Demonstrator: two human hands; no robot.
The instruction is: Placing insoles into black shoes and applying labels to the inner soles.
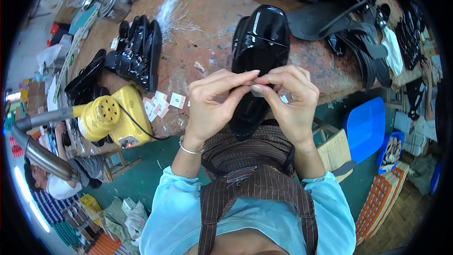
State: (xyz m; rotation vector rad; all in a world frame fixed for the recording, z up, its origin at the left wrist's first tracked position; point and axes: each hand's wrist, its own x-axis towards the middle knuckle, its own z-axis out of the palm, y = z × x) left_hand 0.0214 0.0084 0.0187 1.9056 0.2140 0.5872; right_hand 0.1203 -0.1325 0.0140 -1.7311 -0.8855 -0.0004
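Over the open heel end of a glossy black slip-on shoe (266, 28), my two hands meet at the fingertips. My left hand (212, 99) is closed in a pinch, thumb against forefinger. Opposite it, my right hand (295, 101) pinches in the same way. Whatever sits between the fingertips is too small to make out. The shoe points away from me, its heel overhanging the table's near edge; a second black shoe shows partly beside it. Small white paper tags (178, 100) lie left of my left hand. Farther off is a bundle of thin clear strands (171, 16).
Black strappy shoes (137, 54) stand on the left of the worn table (207, 33). A yellow blower machine (127, 113) with a metal pipe sits near-left. Black soles (316, 21) pile up at right. A blue basin (365, 130) is below right. Another person (61, 184) is at far left.
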